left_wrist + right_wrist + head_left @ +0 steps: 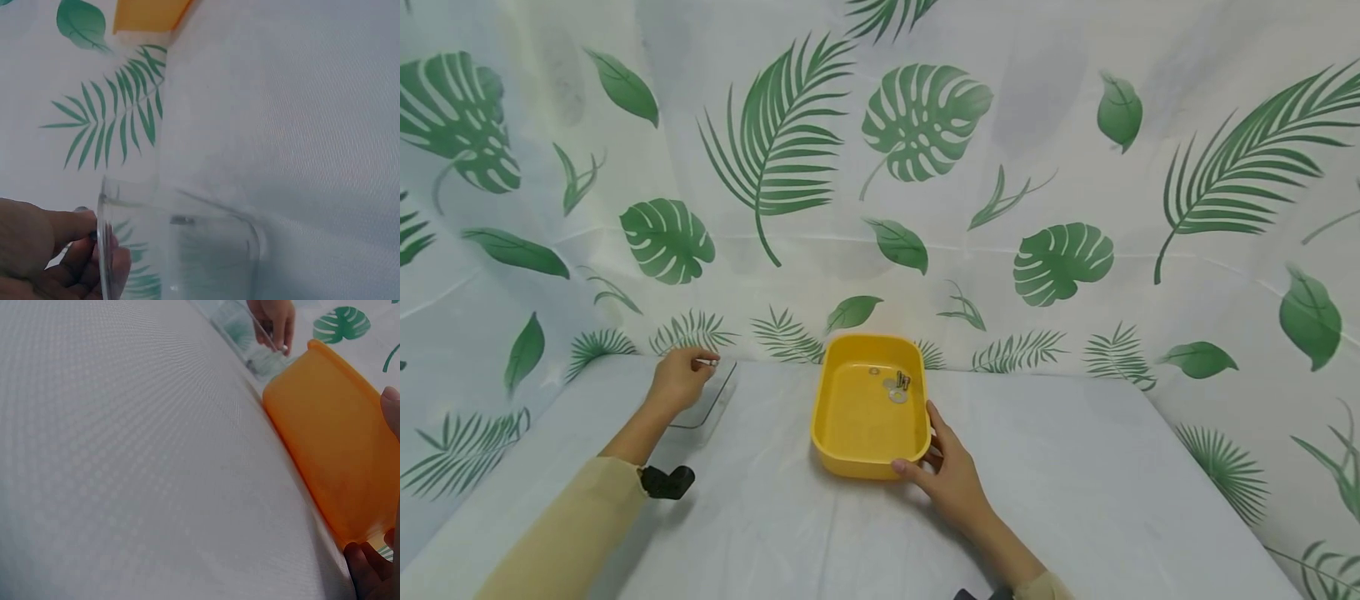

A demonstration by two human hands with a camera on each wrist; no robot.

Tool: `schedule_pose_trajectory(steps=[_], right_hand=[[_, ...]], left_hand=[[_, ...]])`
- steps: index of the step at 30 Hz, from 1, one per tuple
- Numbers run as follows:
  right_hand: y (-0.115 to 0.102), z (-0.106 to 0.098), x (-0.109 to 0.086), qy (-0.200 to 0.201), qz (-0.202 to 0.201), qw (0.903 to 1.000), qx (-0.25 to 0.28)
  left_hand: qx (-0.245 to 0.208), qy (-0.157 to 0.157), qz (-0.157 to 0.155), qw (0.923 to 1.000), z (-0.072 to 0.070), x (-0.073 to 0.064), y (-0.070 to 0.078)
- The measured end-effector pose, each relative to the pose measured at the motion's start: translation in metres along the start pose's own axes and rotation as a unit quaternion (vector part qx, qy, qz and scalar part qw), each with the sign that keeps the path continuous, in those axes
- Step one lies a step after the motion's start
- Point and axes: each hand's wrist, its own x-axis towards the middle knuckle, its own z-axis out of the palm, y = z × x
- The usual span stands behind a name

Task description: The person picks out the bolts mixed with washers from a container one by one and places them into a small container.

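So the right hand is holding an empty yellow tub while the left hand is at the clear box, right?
Not quite: the yellow tub isn't empty. The head view shows small metallic-looking pieces lying in it. The rest holds: the right hand grips the tub, and the left hand is at the clear box.

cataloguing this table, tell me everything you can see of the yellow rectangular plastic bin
The yellow rectangular plastic-looking bin has rounded corners, a rim and smooth walls. It stands opening-up on the white tabletop, with small metallic-looking pieces inside, mostly toward its far right. The right hand grips its near right corner, thumb at the rim.
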Motion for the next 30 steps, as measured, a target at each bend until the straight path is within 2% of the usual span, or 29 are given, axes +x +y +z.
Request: schedule_pose_trajectory(steps=[5, 12, 17, 20, 30], right_hand=[[0.000, -0.001, 0.000, -0.003, -0.003, 1.0000, 0.006], [0.001, -0.002, 0.002, -0.002, -0.010, 0.9999, -0.006], [0.001, -0.001, 0.002, -0.005, -0.015, 0.9999, 0.003], [0.001, -0.001, 0.002, -0.006, -0.016, 0.9998, 0.006], [0.001, -0.001, 0.001, -0.002, -0.006, 1.0000, 0.001]], left_hand=[[0.006, -0.003, -0.010, 0.9999, 0.002, 0.003, -0.006], [0.004, -0.023, -0.031, 0.9992, 0.004, 0.009, -0.013], [0.001, -0.028, -0.031, 0.9991, 0.005, 0.011, -0.015], [0.007, -0.037, -0.029, 0.9989, 0.005, 0.010, -0.016], [0.021, -0.080, -0.068, 0.9943, 0.013, 0.026, -0.023]])
